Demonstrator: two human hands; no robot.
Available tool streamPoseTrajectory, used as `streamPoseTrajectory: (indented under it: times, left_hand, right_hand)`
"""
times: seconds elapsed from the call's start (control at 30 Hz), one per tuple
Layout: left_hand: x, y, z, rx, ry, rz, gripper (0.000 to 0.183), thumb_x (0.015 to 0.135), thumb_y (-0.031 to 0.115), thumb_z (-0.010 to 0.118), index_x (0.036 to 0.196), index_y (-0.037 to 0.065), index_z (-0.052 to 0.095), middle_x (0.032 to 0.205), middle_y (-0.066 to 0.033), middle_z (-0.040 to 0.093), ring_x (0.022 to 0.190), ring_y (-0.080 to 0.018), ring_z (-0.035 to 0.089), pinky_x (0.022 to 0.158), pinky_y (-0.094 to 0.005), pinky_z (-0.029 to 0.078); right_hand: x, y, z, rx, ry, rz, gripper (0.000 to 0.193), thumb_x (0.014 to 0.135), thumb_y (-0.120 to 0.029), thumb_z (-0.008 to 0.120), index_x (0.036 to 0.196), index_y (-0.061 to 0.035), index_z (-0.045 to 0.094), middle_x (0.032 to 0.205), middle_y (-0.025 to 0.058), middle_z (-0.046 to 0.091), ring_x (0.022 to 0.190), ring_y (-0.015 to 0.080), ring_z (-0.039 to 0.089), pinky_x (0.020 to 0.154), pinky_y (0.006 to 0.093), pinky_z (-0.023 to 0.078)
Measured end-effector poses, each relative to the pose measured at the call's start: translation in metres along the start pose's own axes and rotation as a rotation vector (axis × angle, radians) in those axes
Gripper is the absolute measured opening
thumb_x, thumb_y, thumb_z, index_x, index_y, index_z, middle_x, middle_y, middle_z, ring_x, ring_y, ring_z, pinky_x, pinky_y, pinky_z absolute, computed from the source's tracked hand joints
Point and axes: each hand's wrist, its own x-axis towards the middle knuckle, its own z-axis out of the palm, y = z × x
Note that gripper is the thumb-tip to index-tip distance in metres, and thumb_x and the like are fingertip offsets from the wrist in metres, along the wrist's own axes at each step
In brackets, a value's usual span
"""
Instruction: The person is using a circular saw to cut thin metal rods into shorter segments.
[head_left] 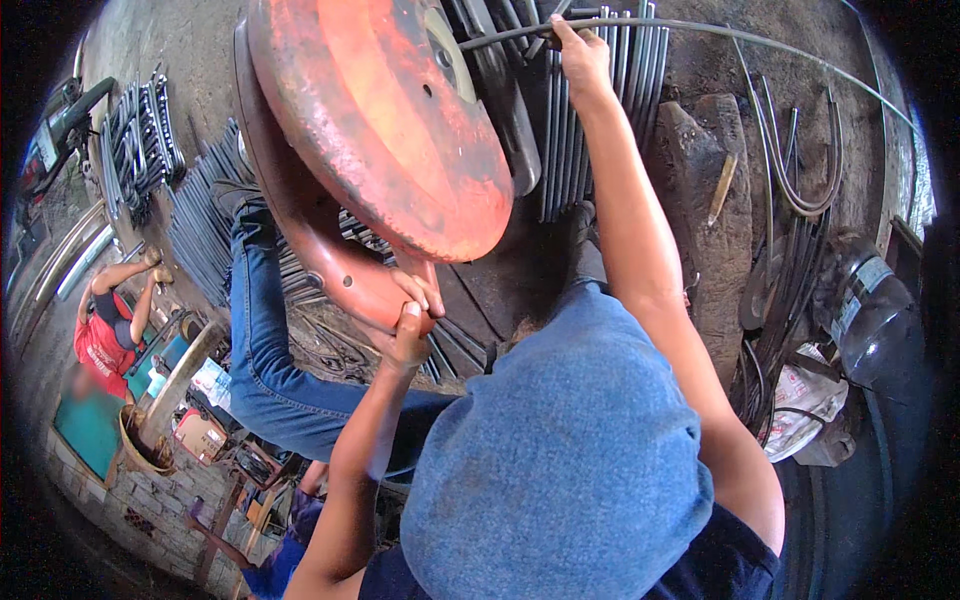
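Observation:
My right hand [584, 62], at the top right of centre, is closed around a long thin metal rod [690, 25]. The rod curves away to the right; its left end reaches toward a round metal plate behind a large orange-red metal disc [370, 120]. Below the disc, my left hand [402, 325] has its fingers and thumb wrapped on the end of a curved red metal arm [335, 275]. This arm runs along the disc's left side and has small holes in it. What the disc and arm belong to is not clear.
My denim-covered knee [560, 460] rises between my arms. Straight rods [610, 110] lie beyond it, with bent rods [805, 200] on the right. A worn block [710, 230] and a clear plastic container [875, 310] stand there. At left are bundled rods [140, 140] and a person in red [105, 335].

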Motion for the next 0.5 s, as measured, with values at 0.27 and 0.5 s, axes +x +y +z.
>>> streamPoseTrajectory:
  times: [0.27,0.5]
  left_hand:
    - [0.003,-0.002,0.001,-0.044,-0.039,0.037,0.021,0.081,0.023,0.061,0.075,0.007,0.048,0.061,-0.0066,0.053,0.058,-0.0164,0.046,0.058,-0.0298,0.040]
    - [0.005,-0.003,0.001,-0.052,-0.010,0.050,0.020,0.080,0.020,0.061,0.075,0.006,0.049,0.061,-0.0070,0.053,0.058,-0.0173,0.048,0.059,-0.0309,0.042]
  right_hand:
    - [-0.020,0.023,0.035,0.199,-0.039,0.021,0.023,0.092,-0.024,0.062,0.094,-0.0008,0.062,0.074,0.0026,0.061,0.063,0.0127,0.057,0.062,0.0258,0.047]
    - [-0.026,0.036,0.062,0.099,0.062,-0.046,0.027,0.097,-0.028,0.053,0.093,-0.0022,0.058,0.071,0.0012,0.054,0.059,0.0115,0.051,0.056,0.0272,0.045]
